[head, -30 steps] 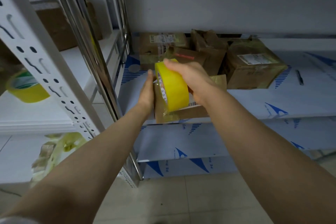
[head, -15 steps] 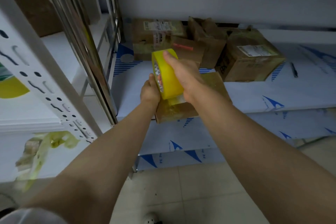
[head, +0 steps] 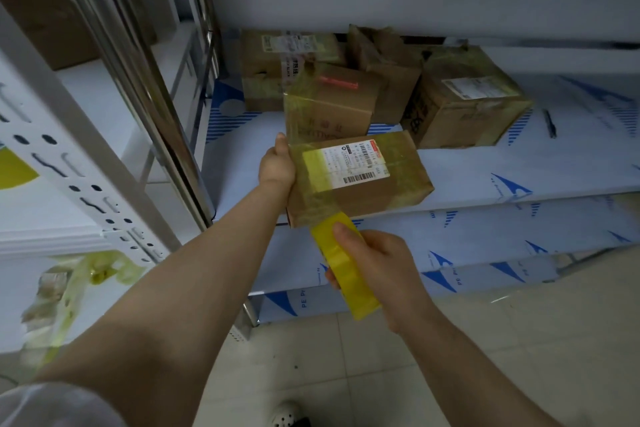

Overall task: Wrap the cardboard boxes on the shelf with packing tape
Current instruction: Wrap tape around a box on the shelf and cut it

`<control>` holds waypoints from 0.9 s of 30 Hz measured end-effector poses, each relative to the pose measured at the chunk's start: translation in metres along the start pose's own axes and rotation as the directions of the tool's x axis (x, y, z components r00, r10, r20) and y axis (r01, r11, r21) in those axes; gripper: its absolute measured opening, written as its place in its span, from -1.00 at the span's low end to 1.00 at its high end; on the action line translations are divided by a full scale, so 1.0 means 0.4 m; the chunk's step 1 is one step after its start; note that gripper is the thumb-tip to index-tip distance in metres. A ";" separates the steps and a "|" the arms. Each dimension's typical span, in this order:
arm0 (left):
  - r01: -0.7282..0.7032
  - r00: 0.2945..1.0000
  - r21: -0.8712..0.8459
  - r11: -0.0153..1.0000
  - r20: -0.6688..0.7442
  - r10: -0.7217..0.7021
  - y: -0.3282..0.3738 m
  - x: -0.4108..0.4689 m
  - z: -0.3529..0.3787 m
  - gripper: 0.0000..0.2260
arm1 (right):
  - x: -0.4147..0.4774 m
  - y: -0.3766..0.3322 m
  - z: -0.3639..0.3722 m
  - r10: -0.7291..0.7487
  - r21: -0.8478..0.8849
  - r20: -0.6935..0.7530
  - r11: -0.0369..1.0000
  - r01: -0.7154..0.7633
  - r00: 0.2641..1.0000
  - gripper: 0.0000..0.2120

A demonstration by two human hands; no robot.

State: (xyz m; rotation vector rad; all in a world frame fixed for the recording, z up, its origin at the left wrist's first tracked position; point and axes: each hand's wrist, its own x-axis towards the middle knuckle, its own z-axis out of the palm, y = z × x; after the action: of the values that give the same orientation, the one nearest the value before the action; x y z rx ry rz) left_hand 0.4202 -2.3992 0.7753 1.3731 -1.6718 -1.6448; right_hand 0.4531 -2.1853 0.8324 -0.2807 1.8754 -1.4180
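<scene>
At the centre of the frame, on the front edge of the shelf (head: 519, 170), sits a brown cardboard box (head: 377, 194) with a white label (head: 349, 163) and glossy yellowish tape across its left half. Four more boxes (head: 467, 97) stand behind it, five in all. Your left hand (head: 277, 165) clasps its left end, thumb on top. Your right hand (head: 381, 274) curls round one yellow tape roll (head: 346, 270) just below, the strip running up to the box.

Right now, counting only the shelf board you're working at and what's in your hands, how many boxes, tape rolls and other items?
Cardboard boxes: 5, the front box gripped by the left hand
Yellow tape rolls: 1, in the right hand
Dark pen-like items: 1
Total: 7
</scene>
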 end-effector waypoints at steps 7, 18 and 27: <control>0.187 0.972 -0.177 0.966 0.178 -0.155 0.013 -0.001 -0.011 -0.45 | 0.056 0.074 0.011 0.035 -0.003 -0.030 0.999 -0.035 0.999 -0.52; -0.170 0.963 0.741 0.650 -0.015 0.268 0.033 0.015 0.009 -0.46 | 0.133 0.079 0.036 0.070 0.061 -0.010 0.996 -0.070 0.997 -0.65; -0.336 0.883 0.938 0.080 0.284 0.375 0.069 -0.004 0.079 -0.40 | 0.146 0.082 0.037 0.040 0.013 0.020 0.999 -0.041 0.999 -0.64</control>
State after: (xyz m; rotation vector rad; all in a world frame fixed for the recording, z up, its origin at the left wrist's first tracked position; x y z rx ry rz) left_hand 0.3851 -2.3871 0.7945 1.1350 -2.9423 0.0147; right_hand 0.4310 -2.2182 0.7763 -0.2481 1.8455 -1.3950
